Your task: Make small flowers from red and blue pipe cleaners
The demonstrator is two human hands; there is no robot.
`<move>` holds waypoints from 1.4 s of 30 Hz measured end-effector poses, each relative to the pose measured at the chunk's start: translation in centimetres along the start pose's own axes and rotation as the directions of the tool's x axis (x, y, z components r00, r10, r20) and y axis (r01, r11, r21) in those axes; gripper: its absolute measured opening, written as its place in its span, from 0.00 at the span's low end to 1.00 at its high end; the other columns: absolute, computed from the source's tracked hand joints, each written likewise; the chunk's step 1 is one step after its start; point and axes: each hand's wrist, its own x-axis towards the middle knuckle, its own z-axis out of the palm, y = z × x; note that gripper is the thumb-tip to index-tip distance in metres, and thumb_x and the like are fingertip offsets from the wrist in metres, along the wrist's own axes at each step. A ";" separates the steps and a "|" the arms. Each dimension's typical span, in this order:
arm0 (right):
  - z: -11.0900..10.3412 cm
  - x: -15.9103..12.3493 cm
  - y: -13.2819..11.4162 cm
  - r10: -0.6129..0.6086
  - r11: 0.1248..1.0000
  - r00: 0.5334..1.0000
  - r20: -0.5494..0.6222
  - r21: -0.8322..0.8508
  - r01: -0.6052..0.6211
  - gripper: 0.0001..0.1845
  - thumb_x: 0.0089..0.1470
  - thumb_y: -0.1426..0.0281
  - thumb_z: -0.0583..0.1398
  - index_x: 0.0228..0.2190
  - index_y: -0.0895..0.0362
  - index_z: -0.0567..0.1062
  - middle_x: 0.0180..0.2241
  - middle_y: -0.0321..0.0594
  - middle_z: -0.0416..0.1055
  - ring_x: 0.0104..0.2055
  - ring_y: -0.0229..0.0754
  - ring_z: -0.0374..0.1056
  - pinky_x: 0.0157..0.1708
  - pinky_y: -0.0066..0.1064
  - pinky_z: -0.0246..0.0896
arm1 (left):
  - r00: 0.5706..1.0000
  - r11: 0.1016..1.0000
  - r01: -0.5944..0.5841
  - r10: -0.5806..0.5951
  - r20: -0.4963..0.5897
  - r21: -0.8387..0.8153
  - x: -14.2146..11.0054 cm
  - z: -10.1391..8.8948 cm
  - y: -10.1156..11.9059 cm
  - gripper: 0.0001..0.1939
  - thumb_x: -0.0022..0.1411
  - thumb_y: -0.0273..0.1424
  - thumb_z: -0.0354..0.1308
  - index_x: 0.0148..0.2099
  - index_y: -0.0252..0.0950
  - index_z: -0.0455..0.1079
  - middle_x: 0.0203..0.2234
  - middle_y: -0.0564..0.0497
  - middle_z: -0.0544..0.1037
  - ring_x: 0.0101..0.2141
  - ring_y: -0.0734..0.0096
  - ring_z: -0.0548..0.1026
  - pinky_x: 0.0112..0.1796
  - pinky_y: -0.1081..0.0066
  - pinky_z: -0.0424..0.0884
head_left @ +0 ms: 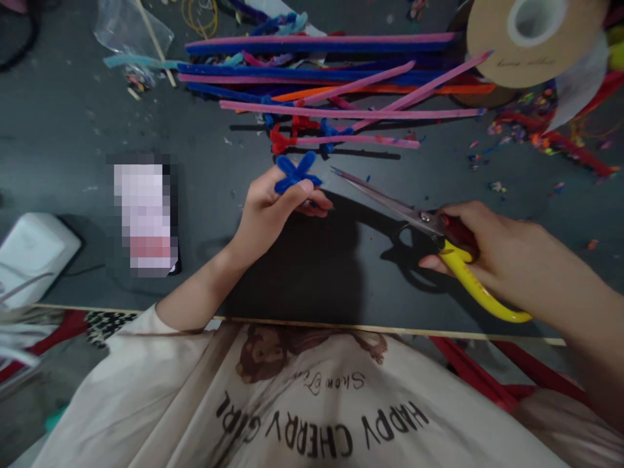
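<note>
Between the thumb and fingers of my left hand (pixel 273 208) is a blue pipe-cleaner flower (pixel 296 171), its fuzzy petals spread above the thumb. My right hand (pixel 492 244) is wrapped round the handles of a pair of scissors (pixel 397 207) with yellow on the lower handle. The blades look closed or nearly so. Their tips point left toward the flower, a short gap apart from it. Just beyond my left hand lie small red twisted pipe-cleaner pieces (pixel 281 139) and a blue one (pixel 334 133) joined to pink stems.
Pink, blue and orange pipe cleaners (pixel 351 113) lie across the back of the dark table (pixel 205 140). A large ribbon spool (pixel 480 45) stands back right, near colourful scraps (pixel 541 130). At left are a blurred-out phone (pixel 146 214), a white box-like device (pixel 39 257) and a plastic bag (pixel 129 29).
</note>
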 end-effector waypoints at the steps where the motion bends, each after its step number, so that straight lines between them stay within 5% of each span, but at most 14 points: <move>1: 0.0 0.1 -0.1 -0.028 1.000 1.000 -0.008 0.013 0.028 0.42 0.50 0.38 0.36 0.37 0.61 0.68 0.21 0.42 0.69 0.17 0.44 0.66 0.14 0.31 0.55 | 1.000 1.000 -0.009 0.008 0.006 0.020 -0.1 0.0 0.0 0.09 0.58 0.35 0.59 0.36 0.34 0.68 0.25 0.56 0.80 0.26 0.78 0.79 0.28 0.78 0.77; 15: 0.0 0.6 -0.1 -0.129 0.991 0.991 -0.027 0.025 0.130 0.40 0.52 0.39 0.38 0.35 0.60 0.69 0.22 0.43 0.72 0.15 0.43 0.66 0.13 0.32 0.58 | 0.998 0.999 -0.026 0.024 0.057 0.034 -0.1 0.2 0.4 0.05 0.56 0.30 0.59 0.30 0.34 0.69 0.22 0.59 0.79 0.24 0.82 0.78 0.27 0.82 0.77; 20: -0.2 0.6 -0.1 -0.085 0.995 0.996 0.034 0.050 0.083 0.42 0.50 0.38 0.38 0.36 0.61 0.70 0.21 0.42 0.71 0.16 0.43 0.65 0.14 0.32 0.57 | 0.999 0.997 -0.004 0.002 0.034 0.078 -0.2 0.3 0.8 0.02 0.57 0.25 0.58 0.30 0.34 0.69 0.21 0.58 0.78 0.23 0.82 0.77 0.27 0.81 0.77; 34: -1.1 1.0 -0.5 0.133 0.985 0.973 0.191 0.083 -0.151 0.55 0.38 0.31 0.30 0.41 0.61 0.67 0.24 0.45 0.69 0.23 0.49 0.69 0.19 0.36 0.60 | 0.999 0.996 0.005 -0.002 -0.033 0.091 -0.2 0.2 0.3 0.11 0.58 0.38 0.58 0.35 0.33 0.71 0.24 0.56 0.78 0.26 0.79 0.78 0.28 0.78 0.77; 42: -0.2 0.3 -0.6 -0.049 0.999 0.998 0.046 0.025 0.047 0.43 0.50 0.37 0.35 0.36 0.59 0.68 0.23 0.44 0.70 0.18 0.46 0.68 0.16 0.32 0.56 | 0.998 0.995 0.005 0.002 -0.069 0.103 -0.3 0.3 0.2 0.13 0.60 0.39 0.55 0.36 0.33 0.71 0.25 0.54 0.79 0.26 0.79 0.78 0.28 0.79 0.76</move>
